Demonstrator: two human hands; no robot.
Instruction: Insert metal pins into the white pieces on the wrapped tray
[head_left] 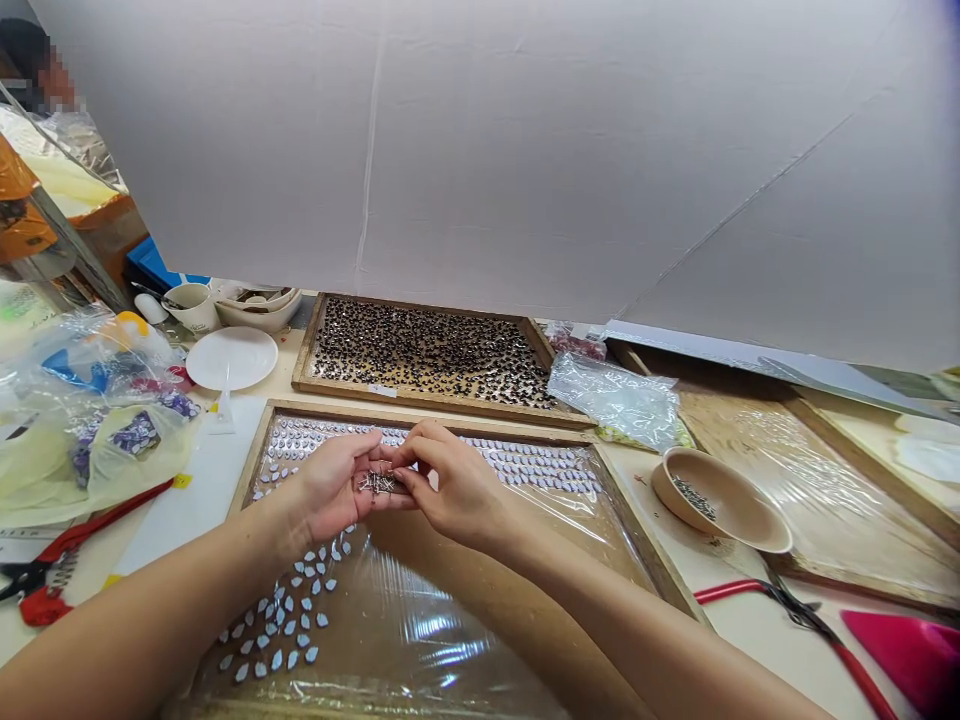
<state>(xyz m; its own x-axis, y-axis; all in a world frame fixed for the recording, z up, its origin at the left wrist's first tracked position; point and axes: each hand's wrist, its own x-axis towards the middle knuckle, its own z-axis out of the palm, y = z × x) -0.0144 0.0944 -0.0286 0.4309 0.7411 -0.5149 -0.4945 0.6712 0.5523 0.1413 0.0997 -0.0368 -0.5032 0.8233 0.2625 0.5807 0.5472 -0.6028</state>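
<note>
My left hand [330, 490] is cupped palm up over the wooden-framed tray and holds a small heap of thin metal pins [379, 484]. Thumb and fingertips of my right hand [442, 480] are pinched together at the edge of that heap; whatever lies between them is too small to make out. Below both hands, clear film covers the framed tray [465, 600]. Rows of small pale drop-shaped pieces [540, 462] line its far part, some hidden behind my hands. More loose pale leaf-shaped pieces [289, 620] are scattered at its left.
Behind stands a second framed tray [420, 345] of small dark pieces. To the right are a beige bowl [739, 500] with small metal bits, red-handled pliers [795, 605] and a plastic bag [615, 395]. Red-handled cutters [56, 570] and a white plate [232, 357] lie left.
</note>
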